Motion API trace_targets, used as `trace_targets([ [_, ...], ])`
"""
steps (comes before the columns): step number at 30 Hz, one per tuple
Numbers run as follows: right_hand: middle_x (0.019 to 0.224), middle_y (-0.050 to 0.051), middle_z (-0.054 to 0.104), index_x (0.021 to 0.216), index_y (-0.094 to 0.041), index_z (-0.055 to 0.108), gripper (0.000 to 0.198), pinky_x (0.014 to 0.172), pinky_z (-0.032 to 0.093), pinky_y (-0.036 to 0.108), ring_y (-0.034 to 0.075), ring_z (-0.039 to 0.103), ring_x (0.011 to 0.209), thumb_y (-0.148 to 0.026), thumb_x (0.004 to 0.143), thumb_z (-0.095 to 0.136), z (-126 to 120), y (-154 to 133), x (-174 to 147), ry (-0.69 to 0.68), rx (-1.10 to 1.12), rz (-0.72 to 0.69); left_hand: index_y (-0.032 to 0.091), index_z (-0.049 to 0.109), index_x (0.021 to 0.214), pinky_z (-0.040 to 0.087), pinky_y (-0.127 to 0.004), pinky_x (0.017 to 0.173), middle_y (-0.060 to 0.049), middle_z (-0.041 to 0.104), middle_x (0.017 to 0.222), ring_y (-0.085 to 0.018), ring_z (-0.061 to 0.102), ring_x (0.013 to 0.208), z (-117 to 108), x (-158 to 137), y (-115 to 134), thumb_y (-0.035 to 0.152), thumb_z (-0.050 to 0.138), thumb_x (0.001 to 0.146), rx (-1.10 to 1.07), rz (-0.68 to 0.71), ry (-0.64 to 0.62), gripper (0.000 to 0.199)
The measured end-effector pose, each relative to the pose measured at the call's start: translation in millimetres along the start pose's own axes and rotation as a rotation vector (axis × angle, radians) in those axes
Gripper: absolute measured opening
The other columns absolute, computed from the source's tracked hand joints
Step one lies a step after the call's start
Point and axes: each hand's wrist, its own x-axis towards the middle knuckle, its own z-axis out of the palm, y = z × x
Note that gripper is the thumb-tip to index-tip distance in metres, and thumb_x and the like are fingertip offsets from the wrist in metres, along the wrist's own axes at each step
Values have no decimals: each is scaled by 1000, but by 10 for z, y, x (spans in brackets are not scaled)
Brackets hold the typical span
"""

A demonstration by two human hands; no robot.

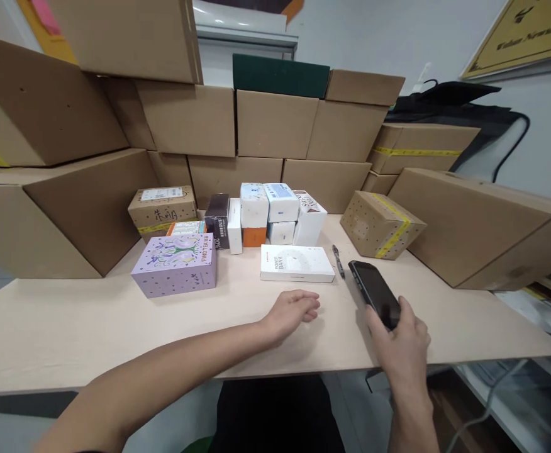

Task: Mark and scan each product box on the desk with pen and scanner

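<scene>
My right hand [400,340] is closed around the lower end of a black smartphone [375,292], thumb on one side and fingers on the other. The phone slants up to the left, its dark screen facing up. Over the table's front part is my left hand [294,313], fingers loosely bent and nothing held in them. Just beyond it lies a white power bank box [297,263]. A dark pen [338,262] rests between that box and the phone.
A purple tea box [175,265] sits at the left on the wooden table [200,324]. Behind the power bank box stand several small boxes, among them a white box [309,220] and a black box [217,221]. Large cartons [278,126] wall the back; a taped carton [382,225] stands right.
</scene>
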Motion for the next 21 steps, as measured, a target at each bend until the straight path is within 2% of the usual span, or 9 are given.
trace_targets([
  [3,130,24,54,147,-9,42,79,104,39,50,39,47,123,-59,87,51,58,-236,-287,65,185,-143,11,68,106,51,-37,93,-12,71,100,-17,69,78,197,106,48,34,59,91,-406,-89,10,28],
  [7,127,22,54,143,-12,44,69,103,41,51,36,49,121,-53,89,53,218,-586,-529,136,314,-349,14,66,112,50,-35,97,-9,71,99,-18,68,86,281,176,73,41,42,100,-704,-27,-80,39],
  [11,125,21,53,144,-15,43,66,100,42,52,37,48,120,-49,90,54,316,-740,-617,143,278,-401,13,69,109,48,-37,103,-9,72,96,-20,68,93,200,150,104,44,41,100,-813,-13,-58,42],
  [17,123,24,52,143,-9,48,66,99,43,51,38,49,118,-47,89,57,336,-682,-632,167,225,-423,11,70,106,47,-35,106,-10,73,100,-21,68,102,176,124,126,38,46,98,-841,-86,-54,37],
  [21,122,22,52,142,-13,49,65,97,44,52,37,50,115,-49,89,58,370,-653,-623,186,222,-447,10,69,109,47,-36,107,-11,73,100,-22,69,102,173,132,115,38,45,98,-867,-80,-94,39],
])
